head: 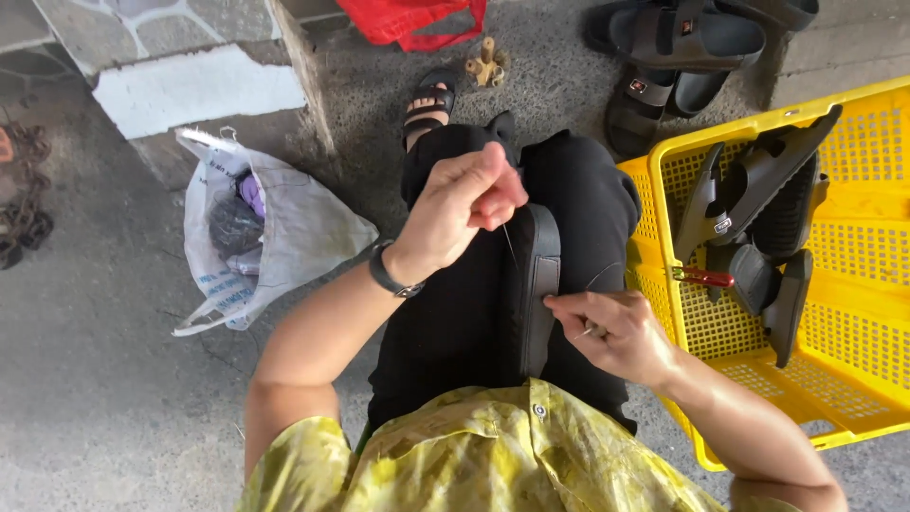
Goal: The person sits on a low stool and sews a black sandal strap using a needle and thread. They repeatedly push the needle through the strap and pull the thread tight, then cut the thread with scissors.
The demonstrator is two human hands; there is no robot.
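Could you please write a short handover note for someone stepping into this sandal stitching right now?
Left hand: raised over the lap, fingers pinched on a thread pulled taut.
Right hand: low beside the sandal sole, pinching a needle-like tool.
Black sandal sole: on edge between the knees.
Yellow crate: at the right, with more black sandals and a red-handled tool.
Done: stitching under way; how far cannot be told.
Left: rest of this seam.

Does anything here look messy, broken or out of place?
Nothing looks damaged or spilled. The black sandals lie jumbled in the yellow plastic crate, with a red-handled tool among them. The left hand pulls thread from the black sandal sole held between the knees; the right hand is at its edge.
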